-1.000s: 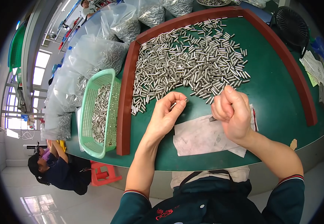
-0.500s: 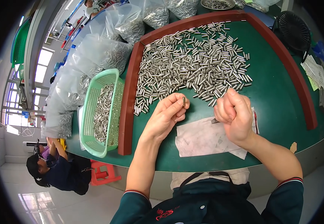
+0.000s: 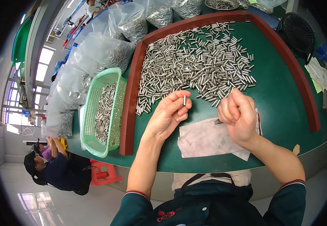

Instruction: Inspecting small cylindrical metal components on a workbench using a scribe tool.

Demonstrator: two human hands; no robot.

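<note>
Pinched in the fingertips of my left hand (image 3: 170, 113) is one small metal pin (image 3: 184, 100), a short shiny cylinder held upright. My right hand (image 3: 238, 117) is curled into a fist to the right of it, apart from the left. A dark, pointed tip (image 3: 218, 121) pokes out below its curled fingers; the rest of that object is hidden in the palm. Beyond both hands a wide heap of similar metal pins (image 3: 193, 67) lies loose on the green tabletop (image 3: 280, 94). Under my right hand is a stained whitish cloth (image 3: 199, 139).
A brown-red raised frame (image 3: 130, 101) borders the heap on three sides. Left of it stands a light green basket (image 3: 88, 130) partly filled with pins. Clear bags of pins (image 3: 111, 52) line the back left. A black fan (image 3: 298, 34) stands far right. Co-workers sit at the left (image 3: 62, 169).
The pin in my left fingertips has turned, so its bright side now shows more fully. My right fist stays in nearly the same place.
</note>
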